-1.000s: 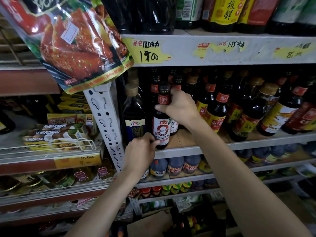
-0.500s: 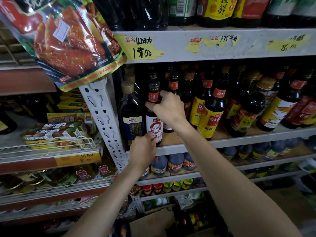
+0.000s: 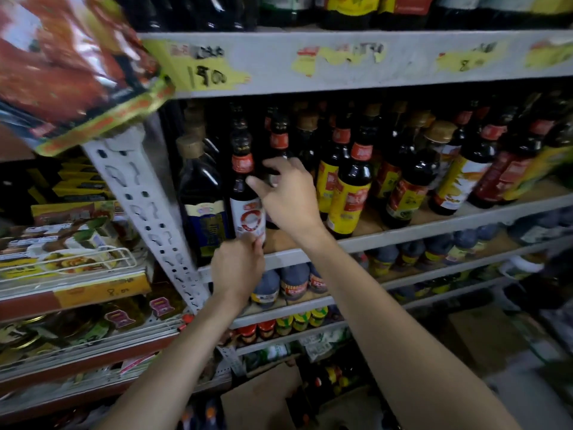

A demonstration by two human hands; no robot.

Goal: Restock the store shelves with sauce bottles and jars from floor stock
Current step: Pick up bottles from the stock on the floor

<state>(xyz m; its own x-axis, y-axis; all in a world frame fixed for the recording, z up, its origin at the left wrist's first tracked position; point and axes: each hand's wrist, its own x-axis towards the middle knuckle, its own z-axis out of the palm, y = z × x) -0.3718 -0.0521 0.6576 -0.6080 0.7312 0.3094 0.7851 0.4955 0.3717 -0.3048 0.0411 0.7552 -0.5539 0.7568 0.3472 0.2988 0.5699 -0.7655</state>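
Note:
A dark sauce bottle (image 3: 246, 217) with a white label and a red neck band stands at the left end of the middle shelf (image 3: 403, 234). My left hand (image 3: 238, 266) reaches up from below and grips the bottle's base at the shelf edge. My right hand (image 3: 290, 193) is beside the bottle's shoulder with fingers spread and loose; its thumb touches the bottle. It covers the body of another dark bottle (image 3: 279, 139) standing behind.
A blue-labelled bottle (image 3: 204, 225) stands just left, against the white perforated upright (image 3: 145, 206). Yellow-labelled bottles (image 3: 350, 200) crowd the right. A snack bag (image 3: 71, 72) hangs top left. Jars (image 3: 294, 280) fill the lower shelf. A cardboard box (image 3: 257, 398) sits on the floor.
The white-labelled bottle has shifted left, close to the blue-labelled one. My right hand has slipped from the bottle necks and loosened. My left hand stays at the base.

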